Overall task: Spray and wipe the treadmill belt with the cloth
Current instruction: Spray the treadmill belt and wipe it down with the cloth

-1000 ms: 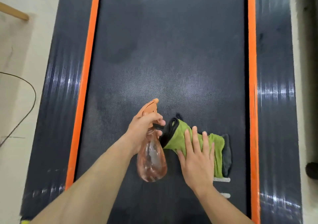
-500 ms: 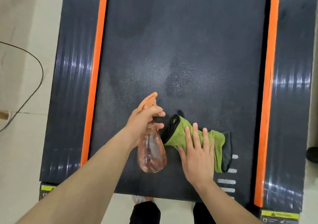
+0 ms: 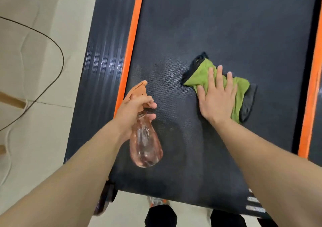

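View from above, looking down the length of a black textured treadmill belt (image 3: 226, 26) edged by bright orange side stripes (image 3: 132, 43).

The person's left grip (image 3: 134, 108), a bare hand, is curled round the neck of a pink see-through plastic spray bottle with an orange trigger head (image 3: 145, 146). The bottle hangs above the belt's left part, its nozzle pointing forward and slightly left.

The right grip (image 3: 217, 97) lies flat, its fingers straight and spread, pressing a crumpled green microfibre cloth with dark grey edging (image 3: 200, 73) onto the belt, right of centre. The cloth's long axis runs diagonally, from a far-left corner to a near-right corner just short of the right stripe.

A patch of faint pale speckles (image 3: 165, 73), probably spray, sits on the belt between bottle and cloth, just left of the cloth's far corner.

The right grip is already on the cloth, and the left is occupied, so the wipe likely falls to the right, sweeping leftward across the speckled patch.

A thin black cable (image 3: 59, 48) curves over the cream tiled floor (image 3: 34, 139) to the left.
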Demonstrator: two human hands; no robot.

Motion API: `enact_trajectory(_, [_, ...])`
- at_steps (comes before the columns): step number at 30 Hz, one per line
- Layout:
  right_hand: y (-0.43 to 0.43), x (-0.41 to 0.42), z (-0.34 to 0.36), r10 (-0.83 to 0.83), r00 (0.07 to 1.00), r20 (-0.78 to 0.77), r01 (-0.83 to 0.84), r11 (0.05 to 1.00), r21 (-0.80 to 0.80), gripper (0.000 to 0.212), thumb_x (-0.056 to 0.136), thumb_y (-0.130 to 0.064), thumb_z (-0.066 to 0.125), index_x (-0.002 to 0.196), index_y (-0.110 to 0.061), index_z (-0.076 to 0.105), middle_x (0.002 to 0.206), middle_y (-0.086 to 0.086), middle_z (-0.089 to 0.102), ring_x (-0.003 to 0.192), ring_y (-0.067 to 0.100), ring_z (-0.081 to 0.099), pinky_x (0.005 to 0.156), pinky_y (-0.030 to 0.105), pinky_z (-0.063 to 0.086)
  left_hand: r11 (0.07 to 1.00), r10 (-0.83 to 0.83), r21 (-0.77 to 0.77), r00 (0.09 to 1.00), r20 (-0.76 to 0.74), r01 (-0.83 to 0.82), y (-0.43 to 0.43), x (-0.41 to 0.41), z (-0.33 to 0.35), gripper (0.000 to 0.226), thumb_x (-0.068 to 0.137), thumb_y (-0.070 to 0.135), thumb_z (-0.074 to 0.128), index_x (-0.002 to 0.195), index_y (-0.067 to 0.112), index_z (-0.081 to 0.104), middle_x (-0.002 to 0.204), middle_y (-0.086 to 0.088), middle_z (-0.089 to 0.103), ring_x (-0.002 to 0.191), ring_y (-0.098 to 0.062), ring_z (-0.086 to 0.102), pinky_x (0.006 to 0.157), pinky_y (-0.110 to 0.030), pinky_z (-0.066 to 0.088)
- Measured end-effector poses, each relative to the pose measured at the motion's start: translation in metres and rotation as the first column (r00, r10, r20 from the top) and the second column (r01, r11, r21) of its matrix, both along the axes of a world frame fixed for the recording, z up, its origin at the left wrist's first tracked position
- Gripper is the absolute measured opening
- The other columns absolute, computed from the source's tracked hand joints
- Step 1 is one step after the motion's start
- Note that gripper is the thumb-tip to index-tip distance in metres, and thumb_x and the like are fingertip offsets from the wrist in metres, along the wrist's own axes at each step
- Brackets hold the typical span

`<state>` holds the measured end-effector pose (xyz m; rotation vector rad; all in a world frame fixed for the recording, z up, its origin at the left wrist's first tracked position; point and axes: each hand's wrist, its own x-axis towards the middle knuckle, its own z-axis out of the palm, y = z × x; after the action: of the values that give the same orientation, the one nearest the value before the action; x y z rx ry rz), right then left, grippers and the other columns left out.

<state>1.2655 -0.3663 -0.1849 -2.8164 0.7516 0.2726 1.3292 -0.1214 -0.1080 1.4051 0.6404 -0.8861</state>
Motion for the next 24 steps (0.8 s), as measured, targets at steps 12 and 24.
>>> enact_trajectory(12, [0.057,0.026,-0.01,0.797,0.601,0.063,-0.798,0.603,-0.019,0.069,0.097,-0.06,0.036,0.159,-0.03,0.028,0.168,0.0,0.022,0.154,0.033,0.021,0.116,0.053,0.034,1.0,-0.022,-0.018,0.995,-0.097,0.021,0.042,0.006,0.01,0.006,0.092,0.022,0.069,0.096,0.018,0.073,0.104,-0.009,0.08,0.055,-0.02,0.063,0.066,-0.031,0.052])
enact_trajectory(24, [0.122,-0.074,-0.008,0.905,0.41,0.115,-0.912,0.404,0.071,0.066,0.096,-0.053,0.044,0.157,-0.03,0.032,0.168,0.001,0.02,0.155,0.032,0.016,0.112,0.051,0.042,0.998,0.045,-0.041,0.991,-0.128,-0.051,0.068,-0.001,0.041,0.022,0.093,0.019,0.069,0.078,0.027,0.082,0.099,-0.008,0.079,0.06,-0.019,0.064,0.066,-0.034,0.05])
